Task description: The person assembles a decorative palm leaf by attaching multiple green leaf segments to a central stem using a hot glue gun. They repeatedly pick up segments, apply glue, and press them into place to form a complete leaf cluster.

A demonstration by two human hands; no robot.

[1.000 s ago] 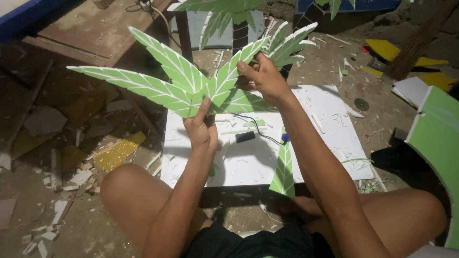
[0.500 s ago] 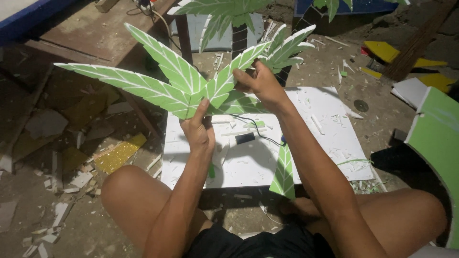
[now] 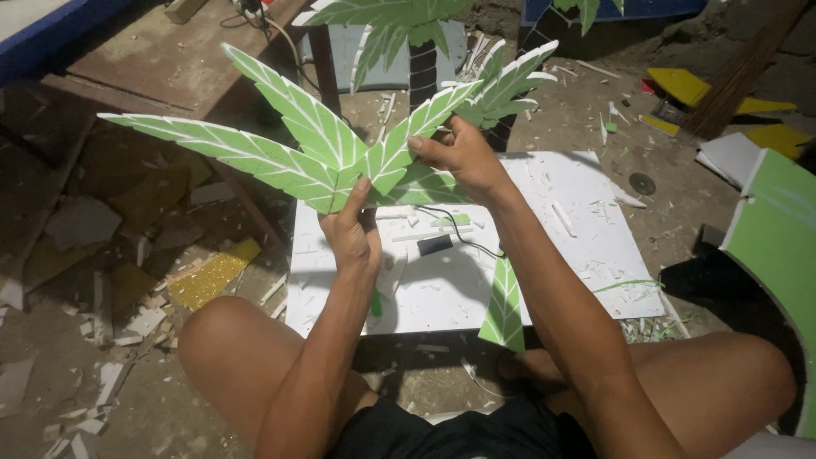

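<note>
A green foam palm-leaf cutout (image 3: 280,149) with white veins is held up above a white board (image 3: 586,246). My left hand (image 3: 350,234) grips its base from below, thumb against the leaf stems. My right hand (image 3: 459,155) pinches one of the middle leaves from the right side. A separate single green leaf (image 3: 505,306) lies on the board's near edge. A small black tool with a thin cable (image 3: 435,244) rests on the board under the cutout.
Behind stands a foam palm tree (image 3: 399,34) with a dark trunk. A large curved green foam piece (image 3: 778,255) is at the right. Yellow sheets (image 3: 680,85) lie far right, a yellow glitter scrap (image 3: 212,274) left. Foam scraps litter the dirt floor. My bare knees flank the board.
The leaf cutout has been raised slightly and shifted a little to the left; my right hand keeps working at the middle leaves while the left still grips the base.
</note>
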